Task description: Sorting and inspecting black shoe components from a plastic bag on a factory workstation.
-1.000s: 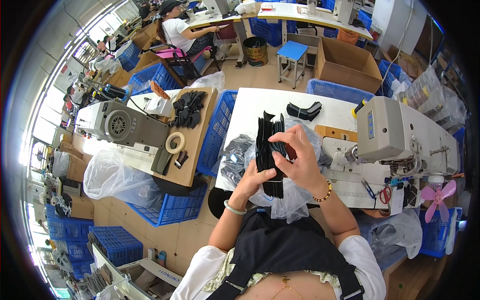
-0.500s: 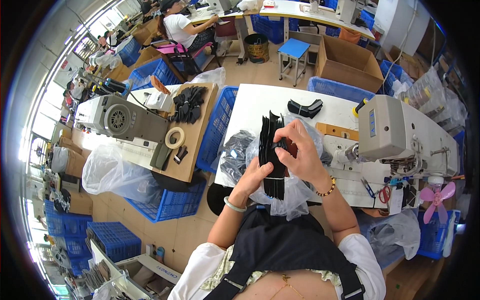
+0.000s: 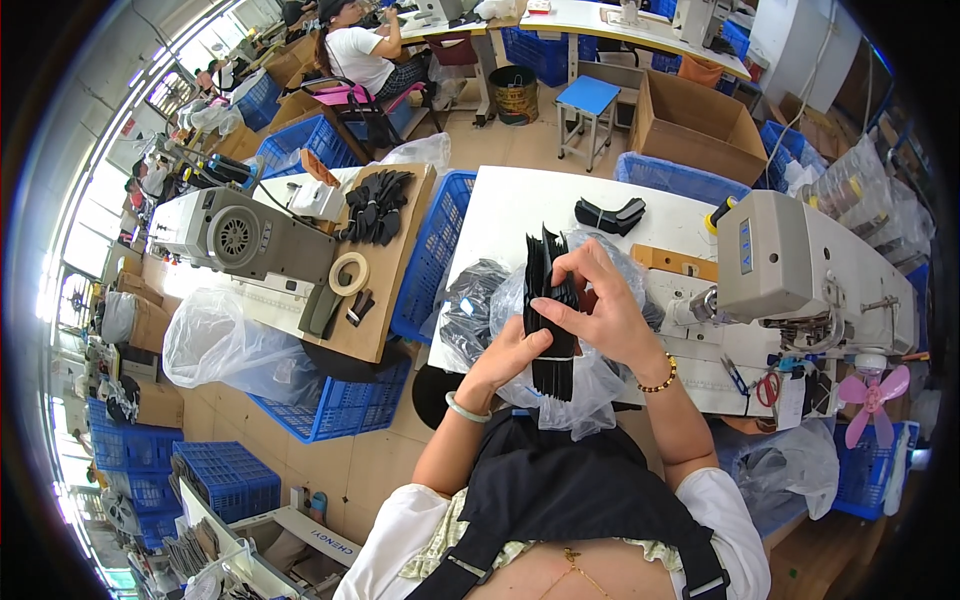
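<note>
A thick stack of thin black fabric-like pieces (image 3: 553,377) stands on end above the table's near edge, its layers fanned apart at the top. A thin pale line, perhaps a tie, crosses its lower part. My left hand (image 3: 508,356) is closed round the stack's left side, thumb across the front. At the upper right of the stack, my right hand (image 3: 615,318) has thumb and bent forefinger closed on the pieces; its other fingertips are partly hidden. Clear plastic bags (image 3: 590,390) lie under and around the stack, one with dark contents (image 3: 472,305).
Right of my hands is a sewing machine (image 3: 770,255), with red-handled scissors (image 3: 768,389) and a pink fan (image 3: 873,393) near it. A black bundle (image 3: 610,215) lies on the white table (image 3: 520,195). Left are a blue crate (image 3: 437,255) and another machine (image 3: 240,240). A person (image 3: 360,60) sits beyond.
My right thumb has moved up and left across the front of the stack. The stack and both hands have shifted slightly right. The far person's hand has risen.
</note>
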Demonstrator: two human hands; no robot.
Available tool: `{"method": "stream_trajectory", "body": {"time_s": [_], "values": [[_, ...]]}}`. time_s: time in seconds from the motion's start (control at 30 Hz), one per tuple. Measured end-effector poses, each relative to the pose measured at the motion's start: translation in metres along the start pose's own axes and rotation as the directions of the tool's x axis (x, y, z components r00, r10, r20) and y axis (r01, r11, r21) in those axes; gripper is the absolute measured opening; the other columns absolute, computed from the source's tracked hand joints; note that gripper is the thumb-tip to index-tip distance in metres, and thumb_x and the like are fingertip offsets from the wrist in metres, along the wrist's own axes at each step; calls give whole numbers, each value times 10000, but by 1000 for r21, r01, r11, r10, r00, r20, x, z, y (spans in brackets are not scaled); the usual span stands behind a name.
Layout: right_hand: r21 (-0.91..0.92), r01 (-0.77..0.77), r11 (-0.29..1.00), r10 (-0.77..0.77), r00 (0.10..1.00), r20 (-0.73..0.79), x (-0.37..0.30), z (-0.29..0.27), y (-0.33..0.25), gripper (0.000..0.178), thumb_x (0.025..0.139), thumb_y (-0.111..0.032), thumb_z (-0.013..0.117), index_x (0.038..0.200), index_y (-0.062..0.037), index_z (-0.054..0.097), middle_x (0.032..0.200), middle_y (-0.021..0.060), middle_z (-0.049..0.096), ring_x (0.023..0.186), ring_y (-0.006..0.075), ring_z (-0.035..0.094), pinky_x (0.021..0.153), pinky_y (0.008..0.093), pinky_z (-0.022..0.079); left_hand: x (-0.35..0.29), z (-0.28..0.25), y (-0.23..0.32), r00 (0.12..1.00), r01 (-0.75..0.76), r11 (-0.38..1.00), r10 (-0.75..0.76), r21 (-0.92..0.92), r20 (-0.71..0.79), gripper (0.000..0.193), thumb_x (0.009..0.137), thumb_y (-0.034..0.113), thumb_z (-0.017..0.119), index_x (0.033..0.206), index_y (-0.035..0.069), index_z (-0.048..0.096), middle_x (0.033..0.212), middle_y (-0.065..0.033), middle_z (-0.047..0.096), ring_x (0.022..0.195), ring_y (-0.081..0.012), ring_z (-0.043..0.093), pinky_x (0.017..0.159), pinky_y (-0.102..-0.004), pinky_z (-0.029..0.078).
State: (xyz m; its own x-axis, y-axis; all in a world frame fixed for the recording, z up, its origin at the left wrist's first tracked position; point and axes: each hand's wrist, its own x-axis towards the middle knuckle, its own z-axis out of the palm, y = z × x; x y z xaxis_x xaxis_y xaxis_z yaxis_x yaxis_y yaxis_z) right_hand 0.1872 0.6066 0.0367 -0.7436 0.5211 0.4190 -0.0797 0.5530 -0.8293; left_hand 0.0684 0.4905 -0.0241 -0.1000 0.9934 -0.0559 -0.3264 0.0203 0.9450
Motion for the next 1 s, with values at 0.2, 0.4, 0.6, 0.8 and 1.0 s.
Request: {"method": "stream_trajectory", "body": {"time_s": [0.2,0.4,0.6,0.8,1.0], "values": [[87,-50,995,55,997,-55,-4,3,-6,203,753,-125,668,892,-80,527,833,-1,362,661,88,365,513,196,320,1,-1,-2,1000,-9,997,8,82,7,916,720,713,558,1219,-42,417,932,-139,628,853,-210,642,756,-305,522],[25,18,1000,-16,997,-76,-3,4,-6,361,736,-103,632,1092,-136,581,838,33,379,673,115,441,589,234,396,-5,1,-3,991,-131,973,133,190,1,798,873,675,287,1082,-48,553,899,-116,654,871,-187,629,771,-298,504],[47,95,994,-92,994,-63,-4,0,-1,281,752,-120,606,1030,-128,645,839,31,358,743,135,397,666,234,378,-4,8,3,993,-118,983,118,143,13,794,887,663,236,1088,-35,557,893,-98,647,865,-181,627,763,-292,499],[-2,118,993,-118,993,3,-6,-4,4,246,758,-118,591,995,-117,655,831,38,346,747,152,388,664,249,369,-4,-1,-3,994,-101,977,93,189,52,588,945,483,342,1045,-54,562,875,-67,625,789,-134,563,684,-259,449],[30,63,998,-64,998,27,-10,-8,6,220,752,-85,580,968,-79,616,847,49,363,771,162,410,660,257,376,-6,10,17,1000,14,972,-8,234,-26,479,930,401,462,990,-62,572,830,-42,597,767,-93,516,653,-257,430]]}}
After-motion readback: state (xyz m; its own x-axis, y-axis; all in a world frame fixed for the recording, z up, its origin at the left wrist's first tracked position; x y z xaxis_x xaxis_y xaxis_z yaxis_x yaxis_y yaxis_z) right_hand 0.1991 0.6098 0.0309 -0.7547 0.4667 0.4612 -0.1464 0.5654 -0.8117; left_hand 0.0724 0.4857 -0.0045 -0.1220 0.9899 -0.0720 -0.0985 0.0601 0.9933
